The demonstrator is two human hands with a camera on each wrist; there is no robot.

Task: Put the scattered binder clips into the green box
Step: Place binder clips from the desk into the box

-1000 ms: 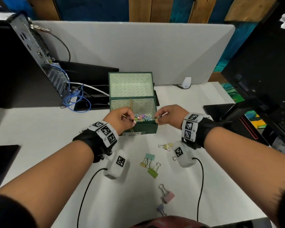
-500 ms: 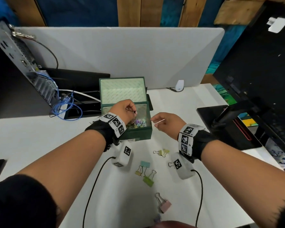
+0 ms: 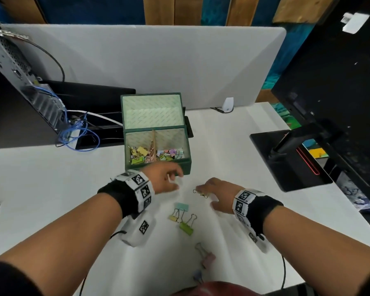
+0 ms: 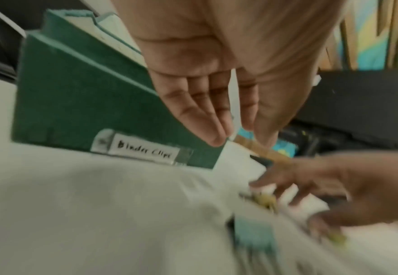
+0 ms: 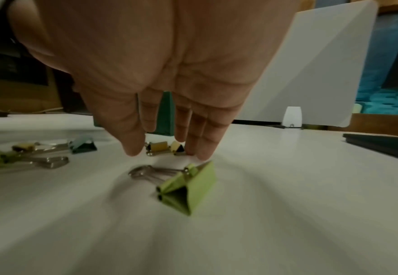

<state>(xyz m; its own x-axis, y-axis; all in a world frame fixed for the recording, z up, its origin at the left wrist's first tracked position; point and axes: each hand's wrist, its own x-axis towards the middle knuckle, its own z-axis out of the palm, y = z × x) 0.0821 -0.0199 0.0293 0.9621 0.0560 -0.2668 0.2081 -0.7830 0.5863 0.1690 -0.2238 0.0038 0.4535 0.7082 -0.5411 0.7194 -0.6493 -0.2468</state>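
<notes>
The green box [image 3: 158,165] stands open mid-table, with several coloured binder clips in both compartments; its front bears a "Binder Clips" label [image 4: 143,150]. My left hand [image 3: 173,178] [image 4: 237,137] hovers just in front of the box, fingers straight and empty. My right hand [image 3: 212,191] [image 5: 165,153] reaches down, thumb and fingertips spread either side of a pair of yellow clips [image 3: 201,192] [image 5: 162,147] without gripping them. A green clip [image 5: 188,188] lies under that palm. Teal [image 3: 182,207], yellow [image 3: 173,217], green [image 3: 186,228], pink [image 3: 208,259] and purple [image 3: 198,276] clips lie nearer me.
A grey divider panel [image 3: 158,65] closes off the back of the white table [image 3: 51,184]. A computer case with blue cables [image 3: 77,133] sits at the left. A black monitor base [image 3: 286,159] stands at the right, and a small white device [image 3: 228,104] beside the panel.
Both hands have drawn back from over the box toward me. The right hand has dropped to the table at the yellow clips. The left hand has opened in front of the box.
</notes>
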